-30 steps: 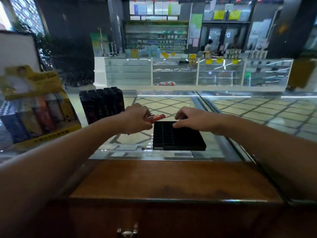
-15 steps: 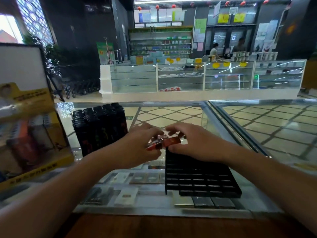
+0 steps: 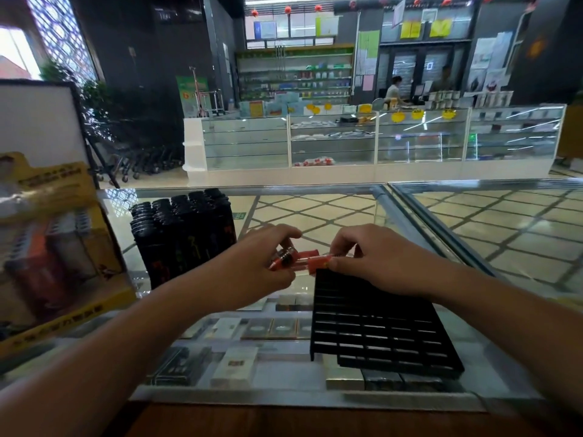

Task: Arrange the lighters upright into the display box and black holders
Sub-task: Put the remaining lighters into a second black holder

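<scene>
- both hands were up over the far end of the black holder [image 3: 378, 326], an empty gridded tray sitting flat on the glass counter [image 3: 441, 234]
- left hand [image 3: 265, 272] had its fingers curled round a small bunch of red lighters [image 3: 285, 259], lying sideways, metal tops pointing left-ish
- right hand [image 3: 362, 257] was pinching the other end of one red lighter [image 3: 317, 261] between thumb and fingertips, so the two hands were pretty much joined by the lighters, only a small gap between them
- the red lighters were just above the holder's far edge; couldn't tell if any touched it, and none stood in a slot
- left of the hands, a block of black lighters [image 3: 183, 234] stood upright and packed tight on the glass
- further left, a yellow display box [image 3: 56, 247] with lighters standing in it, blurry, colours looked orange and grey
- under the glass there were flat packs [image 3: 233, 362], details too soft to read
- wooden ledge [image 3: 284, 421] ran along the near edge
</scene>
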`<state>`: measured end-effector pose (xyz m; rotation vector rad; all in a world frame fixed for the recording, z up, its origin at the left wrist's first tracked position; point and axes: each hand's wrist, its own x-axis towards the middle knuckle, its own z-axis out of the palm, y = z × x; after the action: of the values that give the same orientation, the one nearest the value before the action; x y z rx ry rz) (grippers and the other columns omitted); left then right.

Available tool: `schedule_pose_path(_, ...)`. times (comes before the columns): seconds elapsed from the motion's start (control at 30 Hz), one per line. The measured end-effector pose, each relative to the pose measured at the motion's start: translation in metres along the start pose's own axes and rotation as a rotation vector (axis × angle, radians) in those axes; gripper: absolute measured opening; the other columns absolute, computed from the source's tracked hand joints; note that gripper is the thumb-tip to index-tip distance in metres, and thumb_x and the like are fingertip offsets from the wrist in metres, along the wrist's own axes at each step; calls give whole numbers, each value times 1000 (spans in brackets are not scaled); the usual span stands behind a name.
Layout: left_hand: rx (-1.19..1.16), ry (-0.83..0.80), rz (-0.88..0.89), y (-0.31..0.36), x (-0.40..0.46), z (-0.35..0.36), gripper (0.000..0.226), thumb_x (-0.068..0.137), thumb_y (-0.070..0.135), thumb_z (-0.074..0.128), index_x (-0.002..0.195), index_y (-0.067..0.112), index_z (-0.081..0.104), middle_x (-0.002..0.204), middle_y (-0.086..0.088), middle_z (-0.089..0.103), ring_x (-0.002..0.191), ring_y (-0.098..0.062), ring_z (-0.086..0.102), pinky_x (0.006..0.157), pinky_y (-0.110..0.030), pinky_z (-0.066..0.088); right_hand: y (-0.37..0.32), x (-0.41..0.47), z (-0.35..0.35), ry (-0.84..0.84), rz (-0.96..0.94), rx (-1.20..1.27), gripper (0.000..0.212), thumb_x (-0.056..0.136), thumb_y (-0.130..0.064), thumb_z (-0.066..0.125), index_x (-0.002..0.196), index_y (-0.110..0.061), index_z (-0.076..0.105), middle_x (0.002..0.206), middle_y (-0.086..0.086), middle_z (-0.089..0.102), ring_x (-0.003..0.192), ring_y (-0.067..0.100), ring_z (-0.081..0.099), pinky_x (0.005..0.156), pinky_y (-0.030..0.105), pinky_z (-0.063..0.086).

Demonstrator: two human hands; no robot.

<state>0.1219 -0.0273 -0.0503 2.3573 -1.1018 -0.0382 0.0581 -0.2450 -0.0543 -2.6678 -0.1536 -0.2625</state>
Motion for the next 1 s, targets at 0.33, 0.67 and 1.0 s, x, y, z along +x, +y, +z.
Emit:
schedule_pose_path(0.33, 2, -62, -9, 2, -2, -3, 51, 89, 24, 71, 135, 30, 50, 109, 14, 59, 89, 1, 60, 74, -9, 45, 4, -1, -6, 94, -29, 181, 9, 86, -34, 74, 91, -30, 67, 75, -8, 64, 66, -1, 55, 64, 22, 44)
schedule_pose_path(0.67, -26, -81, -46, 3, -1, 3, 18, 90, 18, 67, 102, 29, 58, 86, 6, 60, 56, 0, 58, 55, -16, 49, -3, -3, -10, 140, -91, 78, 13, 86, -40, 71, 84, -33, 61, 74, -11, 64, 68, 0, 57, 64, 23, 45)
schedule_pose_path(1.0, -372, 265, 50, 21, -3, 14, 26, 92, 9, 64, 98, 30, 49, 78, 2, 55, 55, -8, 55, 53, -23, 49, -22, -10, -17, 363, -243, 574, 8, 94, -17, 63, 99, -21, 58, 73, 9, 57, 48, 13, 48, 47, 24, 42)
